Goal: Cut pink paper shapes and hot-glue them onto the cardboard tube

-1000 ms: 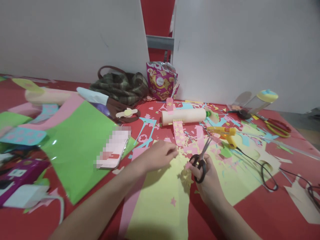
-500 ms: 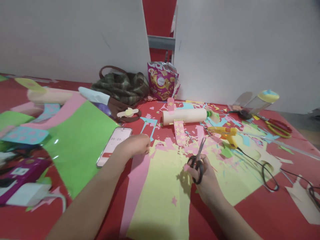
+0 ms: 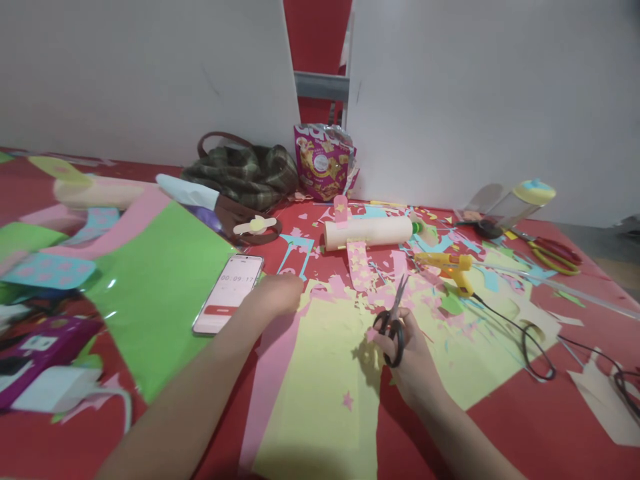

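Observation:
My right hand [image 3: 410,353] is closed on black-handled scissors [image 3: 393,333], their blades pointing up and away from me. At its thumb and fingertips shows a small pink paper piece [image 3: 371,335]. A pink paper star [image 3: 347,401] lies on the yellow paper sheet [image 3: 320,360] in front of me. My left hand [image 3: 283,293] is curled over the end of a pink paper strip [image 3: 273,380], among scraps beside the phone [image 3: 227,297]. Its fingers point down and are mostly hidden, so whatever they pinch is out of sight.
Beyond my hands lies a cream tube [image 3: 373,233] with pink strips. To its right is a yellow glue gun [image 3: 447,263] with a black cord. Green sheeting [image 3: 150,293] covers the left side. A snack bag [image 3: 325,160] and pliers [image 3: 555,253] lie farther back.
My left hand has turned slightly, its fingers now less visible, and has moved a little to the right. More of the phone's screen shows. The right hand and scissors have hardly moved.

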`<control>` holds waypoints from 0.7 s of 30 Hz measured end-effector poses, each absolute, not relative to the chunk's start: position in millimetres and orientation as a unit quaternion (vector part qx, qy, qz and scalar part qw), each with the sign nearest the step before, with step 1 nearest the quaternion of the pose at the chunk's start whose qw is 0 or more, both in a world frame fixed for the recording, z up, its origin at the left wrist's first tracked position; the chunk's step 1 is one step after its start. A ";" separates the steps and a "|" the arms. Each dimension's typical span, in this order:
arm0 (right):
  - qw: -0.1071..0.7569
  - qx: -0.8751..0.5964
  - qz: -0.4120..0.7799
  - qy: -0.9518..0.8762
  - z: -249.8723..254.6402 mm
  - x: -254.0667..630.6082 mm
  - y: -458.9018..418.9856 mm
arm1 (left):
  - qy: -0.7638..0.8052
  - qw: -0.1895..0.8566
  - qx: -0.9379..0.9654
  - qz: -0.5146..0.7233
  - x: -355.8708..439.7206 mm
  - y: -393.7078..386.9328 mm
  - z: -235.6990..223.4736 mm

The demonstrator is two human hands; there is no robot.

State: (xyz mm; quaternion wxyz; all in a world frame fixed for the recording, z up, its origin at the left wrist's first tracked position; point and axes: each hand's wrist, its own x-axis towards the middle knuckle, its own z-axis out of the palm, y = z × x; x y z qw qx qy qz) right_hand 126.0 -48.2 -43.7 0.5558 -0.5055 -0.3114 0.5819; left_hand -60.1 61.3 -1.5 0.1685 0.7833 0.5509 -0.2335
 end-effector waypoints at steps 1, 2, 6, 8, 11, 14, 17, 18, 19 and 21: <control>0.556 -0.505 0.583 -0.310 -43.6 125.7 -48.1 | 0.554 0.164 0.783 -0.232 -59.8 60.6 -2.9; 0.555 -0.505 0.584 -0.309 -43.5 125.6 -48.0 | 0.556 0.160 0.783 -0.229 -59.7 60.2 -4.9; 0.550 -0.508 0.586 -0.310 -42.1 125.6 -47.7 | 0.570 0.143 0.778 -0.221 -61.0 61.6 -12.9; 0.547 -0.511 0.583 -0.314 -41.1 125.9 -47.7 | 0.579 0.140 0.772 -0.221 -62.2 63.8 -13.9; 0.547 -0.516 0.576 -0.321 -40.3 126.1 -47.6 | 0.588 0.140 0.766 -0.217 -64.0 66.1 -11.8; 0.551 -0.515 0.572 -0.323 -41.5 126.0 -47.6 | 0.587 0.134 0.772 -0.203 -64.7 64.0 -8.2; 0.553 -0.517 0.570 -0.319 -43.4 126.1 -47.9 | 0.569 0.123 0.793 -0.179 -62.2 57.1 -5.2; 0.553 -0.518 0.569 -0.319 -43.7 126.1 -48.1 | 0.558 0.120 0.803 -0.169 -60.6 54.2 -4.6; 0.552 -0.519 0.568 -0.320 -43.9 126.2 -48.2 | 0.546 0.119 0.814 -0.159 -58.5 51.2 -4.1; 0.552 -0.519 0.568 -0.320 -43.6 126.2 -48.0 | 0.514 0.127 0.837 -0.141 -53.1 45.1 -3.6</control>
